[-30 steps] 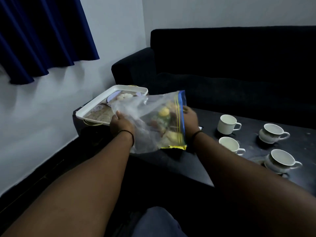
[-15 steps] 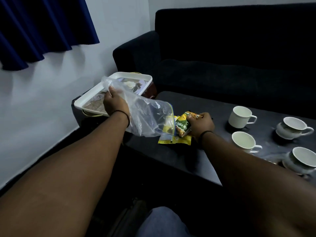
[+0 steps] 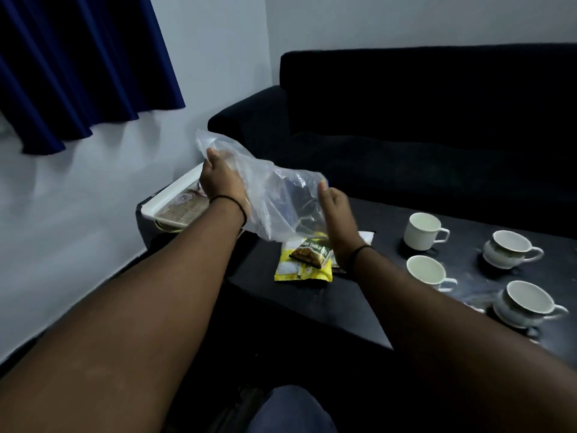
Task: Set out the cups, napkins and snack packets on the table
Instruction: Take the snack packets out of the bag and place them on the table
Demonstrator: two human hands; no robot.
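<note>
Overhead, left hand [image 3: 220,182] grips a clear plastic bag [image 3: 274,195] above the dark table [image 3: 359,307]. Right hand [image 3: 338,214], fingers straight, touches the bag's lower end. Snack packets [image 3: 304,260] lie on the table beneath; 4 cups [image 3: 421,231] stand to the right.

Dim room. Pale walls [image 3: 218,42]. Dark blue curtain [image 3: 78,67] upper left. Black sofa [image 3: 421,126] behind black table [image 3: 359,307].
</note>
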